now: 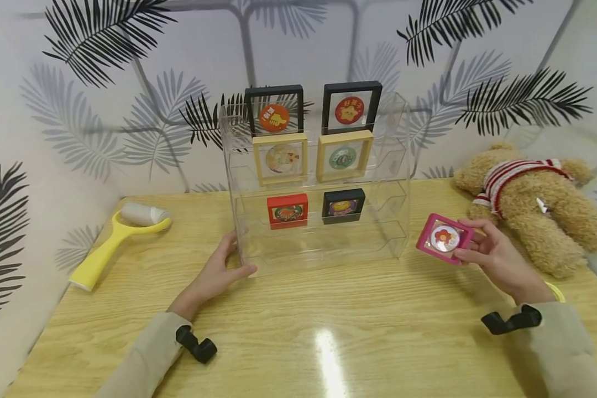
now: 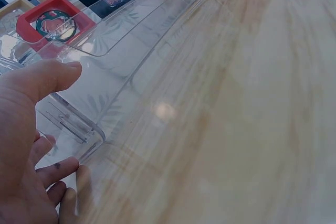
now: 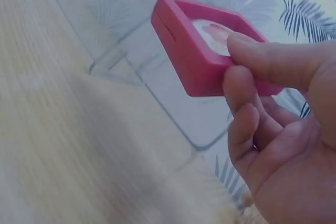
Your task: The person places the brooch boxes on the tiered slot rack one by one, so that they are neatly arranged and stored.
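Note:
A clear tiered display rack (image 1: 323,262) stands on the table, holding small square frames in three rows. My left hand (image 1: 219,272) grips its lower left corner, thumb at the front and fingers round the side (image 2: 44,145). My right hand (image 1: 499,258) pinches a pink frame (image 1: 423,243) with a red flower on a white disc, tilted, to the right of the rack. In the right wrist view the thumb lies on the face of the pink frame (image 3: 184,61) and the fingers are beneath. A red frame (image 1: 288,224) and a black frame (image 1: 343,217) occupy the lowest filled row.
Two light wooden frames (image 1: 305,160) fill the middle row, with two black frames (image 1: 324,108) at the top. At left lies a yellow-handled lint roller (image 1: 99,254). A teddy bear (image 1: 527,193) in a striped top lies at right. Leaf-print cloth (image 1: 189,44) hangs behind the table (image 1: 278,331).

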Action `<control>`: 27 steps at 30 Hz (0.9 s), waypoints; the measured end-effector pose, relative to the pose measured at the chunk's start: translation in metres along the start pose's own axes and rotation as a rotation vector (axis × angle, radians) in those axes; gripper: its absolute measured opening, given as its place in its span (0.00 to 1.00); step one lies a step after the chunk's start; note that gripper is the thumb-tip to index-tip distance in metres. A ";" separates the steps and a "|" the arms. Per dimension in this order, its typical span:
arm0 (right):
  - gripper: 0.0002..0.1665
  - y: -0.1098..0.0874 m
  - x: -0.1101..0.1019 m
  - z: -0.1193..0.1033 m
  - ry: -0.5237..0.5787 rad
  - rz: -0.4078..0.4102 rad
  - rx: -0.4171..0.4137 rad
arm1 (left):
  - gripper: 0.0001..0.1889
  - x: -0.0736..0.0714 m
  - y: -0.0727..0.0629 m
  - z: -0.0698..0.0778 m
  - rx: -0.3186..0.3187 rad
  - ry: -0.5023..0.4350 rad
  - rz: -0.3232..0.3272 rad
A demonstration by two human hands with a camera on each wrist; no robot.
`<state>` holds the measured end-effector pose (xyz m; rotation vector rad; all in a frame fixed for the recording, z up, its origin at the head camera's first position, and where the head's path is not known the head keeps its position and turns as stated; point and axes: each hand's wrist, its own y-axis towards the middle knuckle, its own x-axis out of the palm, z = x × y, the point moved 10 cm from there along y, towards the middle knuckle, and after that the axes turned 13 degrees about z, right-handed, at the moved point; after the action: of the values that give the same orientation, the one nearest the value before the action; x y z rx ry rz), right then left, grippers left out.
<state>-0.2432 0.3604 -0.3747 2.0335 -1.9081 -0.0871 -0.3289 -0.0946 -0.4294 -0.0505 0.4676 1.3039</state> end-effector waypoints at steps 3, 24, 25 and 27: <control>0.28 -0.001 0.017 -0.009 0.009 -0.066 -0.029 | 0.43 0.000 0.000 -0.001 -0.008 0.009 -0.002; 0.15 0.043 0.146 0.010 -0.649 -0.164 -0.109 | 0.44 0.000 -0.002 -0.005 -0.026 0.012 -0.015; 0.14 0.044 0.154 0.010 -0.656 -0.173 -0.145 | 0.44 0.001 -0.002 -0.004 -0.024 0.010 -0.016; 0.14 0.046 0.166 0.011 -0.690 -0.180 -0.230 | 0.44 0.002 -0.001 -0.003 -0.016 0.005 -0.017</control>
<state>-0.2752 0.1939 -0.3399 2.1709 -1.9287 -1.1254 -0.3288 -0.0937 -0.4331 -0.0710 0.4603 1.2910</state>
